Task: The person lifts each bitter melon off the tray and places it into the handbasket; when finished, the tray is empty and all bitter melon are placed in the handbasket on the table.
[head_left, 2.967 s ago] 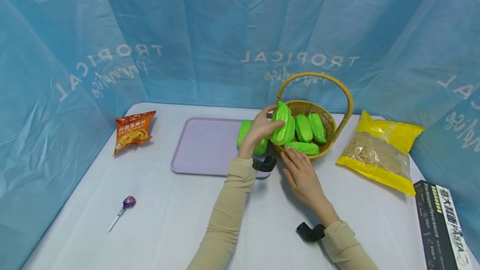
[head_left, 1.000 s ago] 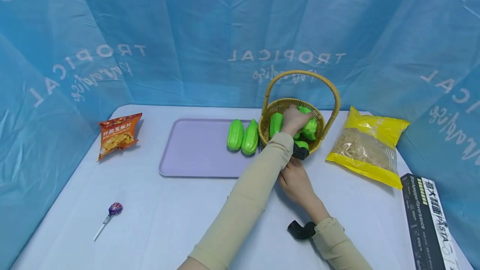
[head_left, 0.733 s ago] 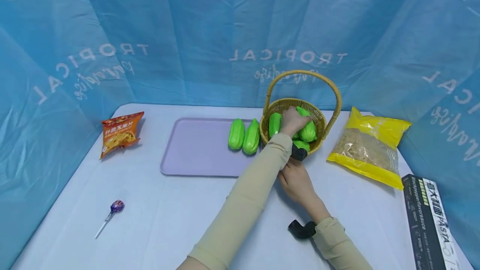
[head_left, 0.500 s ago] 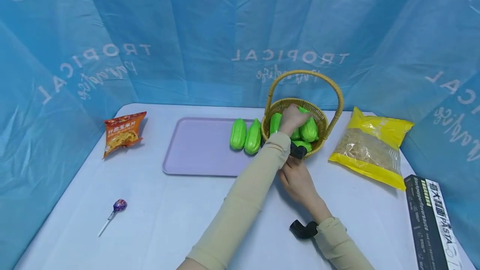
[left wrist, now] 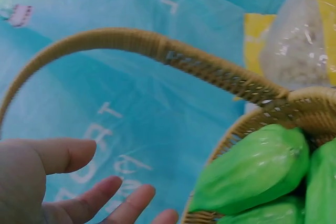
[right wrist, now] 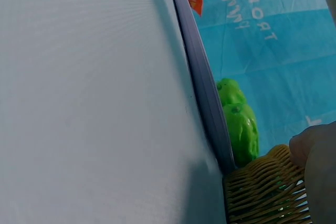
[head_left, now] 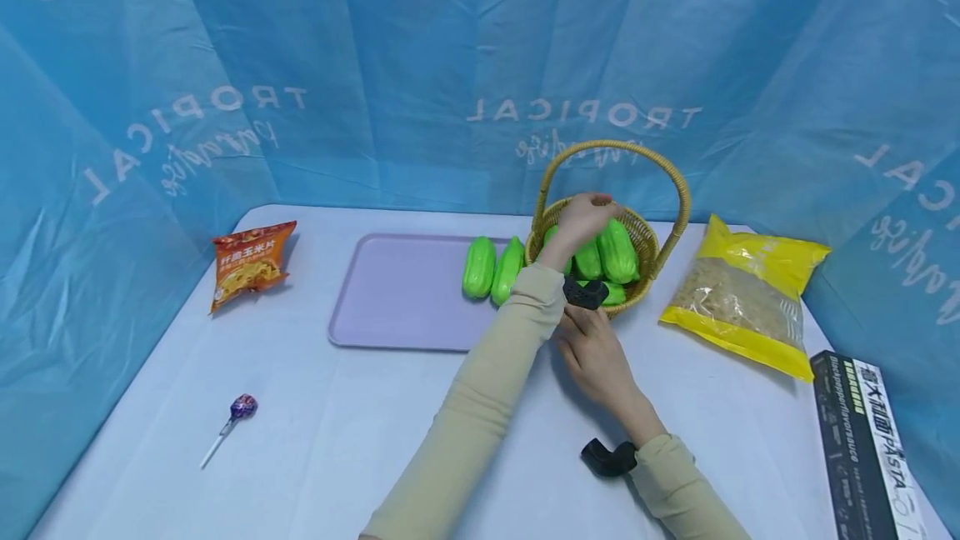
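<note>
My left hand [head_left: 583, 219] is over the wicker basket [head_left: 647, 242], fingers apart and nothing in them. In the left wrist view its thumb and fingers [left wrist: 79, 156] are spread beside the arched handle [left wrist: 121, 39], left of the green fruits. Several ribbed, glossy green fruits [head_left: 618, 252] lie in the basket, partly covered by the left hand and wrist. My right hand [head_left: 600, 361] holds the basket's near rim; the right wrist view has a thumb [right wrist: 300, 148] on the woven edge [right wrist: 268, 182]. The left wrist hides some of its fingertips.
Left of the basket, a lilac tray [head_left: 405, 298] carries two more green fruits [head_left: 478, 267]. An orange snack bag [head_left: 251, 263] and a lollipop [head_left: 243, 407] lie farther left. A yellow noodle bag [head_left: 742, 298] and a black pasta box [head_left: 862, 440] are right. Blue curtain stands behind.
Three seconds ago my left hand held a green fruit at the basket's left side. It went down into the basket, let go and has now risen with fingers spread. The right hand stays at the rim.
</note>
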### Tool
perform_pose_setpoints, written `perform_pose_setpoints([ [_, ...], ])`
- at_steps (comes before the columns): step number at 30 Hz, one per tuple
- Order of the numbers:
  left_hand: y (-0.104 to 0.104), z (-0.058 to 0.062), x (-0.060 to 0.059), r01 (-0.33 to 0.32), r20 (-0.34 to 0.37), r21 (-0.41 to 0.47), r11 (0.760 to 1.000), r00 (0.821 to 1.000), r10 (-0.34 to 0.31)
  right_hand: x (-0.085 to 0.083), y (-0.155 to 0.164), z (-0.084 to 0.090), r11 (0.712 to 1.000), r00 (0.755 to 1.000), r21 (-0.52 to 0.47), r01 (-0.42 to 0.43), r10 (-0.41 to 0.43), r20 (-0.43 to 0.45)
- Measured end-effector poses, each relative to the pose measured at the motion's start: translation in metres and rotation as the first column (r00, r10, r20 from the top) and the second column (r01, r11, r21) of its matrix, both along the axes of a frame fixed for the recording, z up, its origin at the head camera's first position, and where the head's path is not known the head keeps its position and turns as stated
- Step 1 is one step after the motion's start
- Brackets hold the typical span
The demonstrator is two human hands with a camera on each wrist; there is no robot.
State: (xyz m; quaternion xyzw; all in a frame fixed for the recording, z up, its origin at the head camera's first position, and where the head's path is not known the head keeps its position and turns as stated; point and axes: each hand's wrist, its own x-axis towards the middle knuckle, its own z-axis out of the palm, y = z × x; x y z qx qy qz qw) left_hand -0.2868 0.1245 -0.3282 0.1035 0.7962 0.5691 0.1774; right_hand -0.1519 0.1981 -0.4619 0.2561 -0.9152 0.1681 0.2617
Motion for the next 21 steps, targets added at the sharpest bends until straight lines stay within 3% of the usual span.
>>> perform_pose_setpoints([
  [5, -0.021, 0.002, 0.002, 0.032, 0.01, 0.066, 0.997, 0.999, -0.033, 0.0, -0.003, 0.001, 1.0, 0.999, -0.026, -0.001, 0.002, 0.043],
  [12, -0.049, -0.007, 0.011, -0.051, -0.05, 0.115, 0.992, 0.997, 0.057, 0.001, -0.004, 0.002, 1.0, 0.997, 0.004, 0.011, -0.011, 0.078],
  [21, -0.079, -0.015, 0.012, -0.198, 0.005, 0.165, 0.966, 0.98, 0.2, 0.003, -0.004, 0.003, 0.999, 0.995, 0.012, 0.03, -0.031, 0.098],
])
